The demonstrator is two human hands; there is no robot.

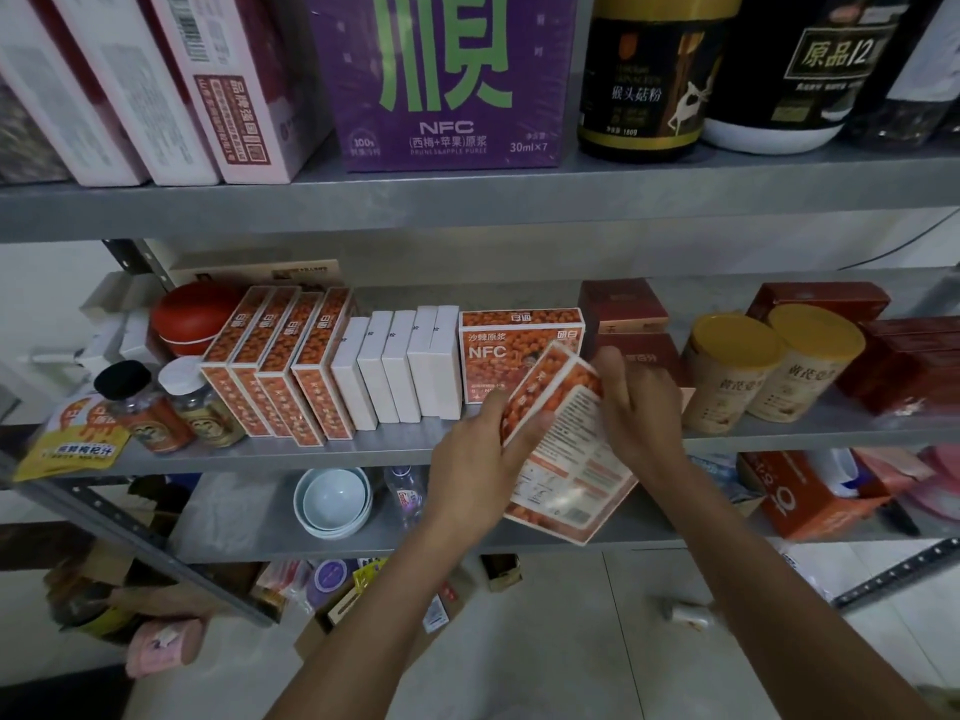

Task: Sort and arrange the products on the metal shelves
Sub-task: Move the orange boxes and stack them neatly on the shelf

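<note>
One orange box tilts beyond the shelf edge. The left hand wraps its fingers round it; the right hand seemingly pinches it.

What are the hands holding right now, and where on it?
Both hold the orange box: left hand on its left edge, right hand at its upper right end.

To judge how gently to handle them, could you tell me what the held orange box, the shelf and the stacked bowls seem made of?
The orange box: printed cardboard, apparently film-wrapped, given the glare on its back. The shelf: grey metal, matte, with punched uprights. The bowls: likely glazed ceramic, pale and glossy, though plastic is possible.
</note>
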